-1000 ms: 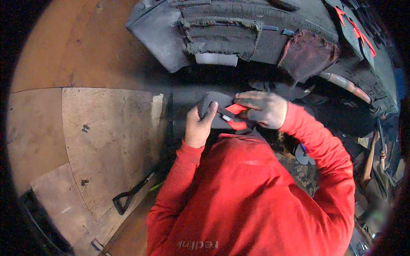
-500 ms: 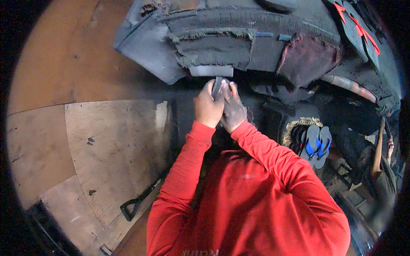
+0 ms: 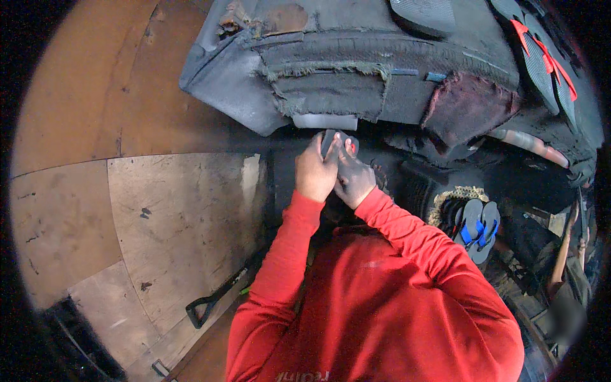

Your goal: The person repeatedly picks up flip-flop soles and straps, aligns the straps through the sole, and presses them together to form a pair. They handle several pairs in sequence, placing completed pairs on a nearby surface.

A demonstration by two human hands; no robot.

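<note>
In front of my chest both hands are closed on a dark flip-flop (image 3: pixel 328 141), seen almost edge-on and largely covered by my fingers. A bit of red shows at its right side. My left hand (image 3: pixel 315 174) wraps round the left part, thumb up. My right hand (image 3: pixel 355 176), darkened with grime, grips beside it, the two hands touching. Just beyond the fingers is a pale block (image 3: pixel 326 122) on the near edge of a worn, dark padded bench (image 3: pixel 344 48). A frayed cloth patch (image 3: pixel 331 94) hangs on that edge.
Grey flip-flops with red straps (image 3: pixel 552 67) lie at the bench's right end, and a dark sole (image 3: pixel 425 14) at its far edge. Blue-strapped flip-flops (image 3: pixel 472 223) stand stacked at right. A person's blurred part (image 3: pixel 565 318) is lower right. Wooden boards (image 3: pixel 184 235) fill the left.
The view has shifted slightly, so the bench sits lower and further right. My hands keep their hold, while the flip-flop appears tilted a little differently.
</note>
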